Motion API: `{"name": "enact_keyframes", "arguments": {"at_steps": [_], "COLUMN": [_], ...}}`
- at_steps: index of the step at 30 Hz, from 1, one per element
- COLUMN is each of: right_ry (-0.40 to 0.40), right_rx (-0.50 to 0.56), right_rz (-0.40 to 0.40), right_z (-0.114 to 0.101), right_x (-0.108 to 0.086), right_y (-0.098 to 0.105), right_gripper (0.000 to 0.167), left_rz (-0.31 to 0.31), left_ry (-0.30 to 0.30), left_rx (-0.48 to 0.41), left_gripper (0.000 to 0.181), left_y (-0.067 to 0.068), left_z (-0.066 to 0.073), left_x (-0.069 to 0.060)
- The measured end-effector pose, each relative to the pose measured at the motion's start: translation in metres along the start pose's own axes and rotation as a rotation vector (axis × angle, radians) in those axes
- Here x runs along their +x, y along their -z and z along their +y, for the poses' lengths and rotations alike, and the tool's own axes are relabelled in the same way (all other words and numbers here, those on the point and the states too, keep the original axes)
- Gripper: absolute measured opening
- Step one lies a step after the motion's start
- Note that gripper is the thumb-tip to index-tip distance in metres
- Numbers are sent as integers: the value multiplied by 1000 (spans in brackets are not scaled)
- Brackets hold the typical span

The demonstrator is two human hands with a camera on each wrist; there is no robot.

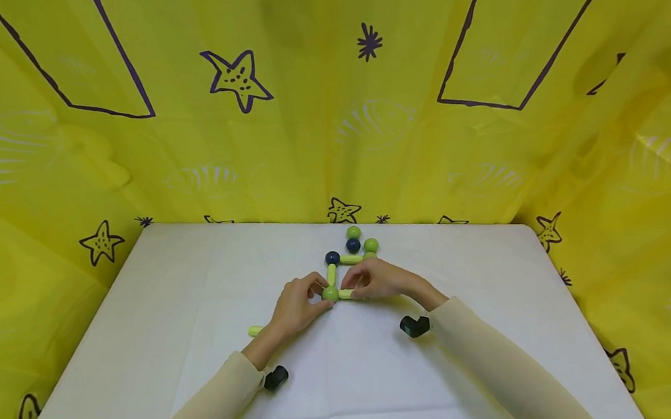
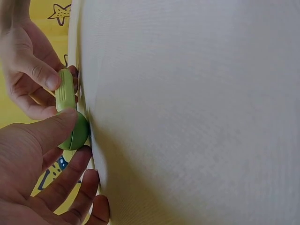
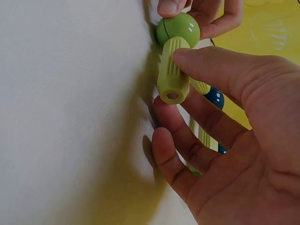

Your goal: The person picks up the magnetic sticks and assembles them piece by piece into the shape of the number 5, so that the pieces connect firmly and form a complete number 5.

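Observation:
My left hand (image 1: 297, 306) pinches a green ball (image 1: 330, 294) between thumb and fingers, just above the white tabletop. A light-green ribbed stick (image 3: 172, 70) meets that ball end-on, and my right hand (image 1: 382, 278) pinches it; a small silvery disc shows in its free end. From the same green ball a second light-green stick (image 1: 332, 275) runs away to a dark blue ball (image 1: 332, 257). A third stick (image 1: 350, 259) joins the blue ball and runs right towards another green ball (image 1: 369, 256), partly hidden behind my right hand.
Beyond the hands are a green ball (image 1: 353, 232), a dark blue ball (image 1: 353, 245) and another green ball (image 1: 371, 245). One light-green stick (image 1: 255, 331) lies partly behind my left wrist. A yellow patterned curtain (image 1: 304, 126) surrounds the white table (image 1: 145, 359).

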State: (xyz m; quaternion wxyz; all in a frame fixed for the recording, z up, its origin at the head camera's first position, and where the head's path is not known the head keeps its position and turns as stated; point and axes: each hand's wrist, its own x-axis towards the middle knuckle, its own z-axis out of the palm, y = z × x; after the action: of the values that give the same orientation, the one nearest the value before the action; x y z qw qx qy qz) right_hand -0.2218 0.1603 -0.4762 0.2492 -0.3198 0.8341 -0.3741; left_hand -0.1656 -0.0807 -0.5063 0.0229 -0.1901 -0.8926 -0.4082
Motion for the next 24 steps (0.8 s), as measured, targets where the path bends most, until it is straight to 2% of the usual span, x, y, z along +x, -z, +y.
{"name": "enact_keyframes", "arguments": {"at_steps": [16,24], "right_ry": [5,-3], "right_rx": [17,-9], "right_rz": [45,77], "right_z": [4,3], "right_x": [-8,-17], "right_y": [-1,1], "right_gripper": [16,21], "left_rz": [1,-2], "left_ry": [5,11], "left_rx": [3,3], "left_gripper": [27,27], "left_y": [0,-1], "left_z": [0,0], "left_x": [1,0]}}
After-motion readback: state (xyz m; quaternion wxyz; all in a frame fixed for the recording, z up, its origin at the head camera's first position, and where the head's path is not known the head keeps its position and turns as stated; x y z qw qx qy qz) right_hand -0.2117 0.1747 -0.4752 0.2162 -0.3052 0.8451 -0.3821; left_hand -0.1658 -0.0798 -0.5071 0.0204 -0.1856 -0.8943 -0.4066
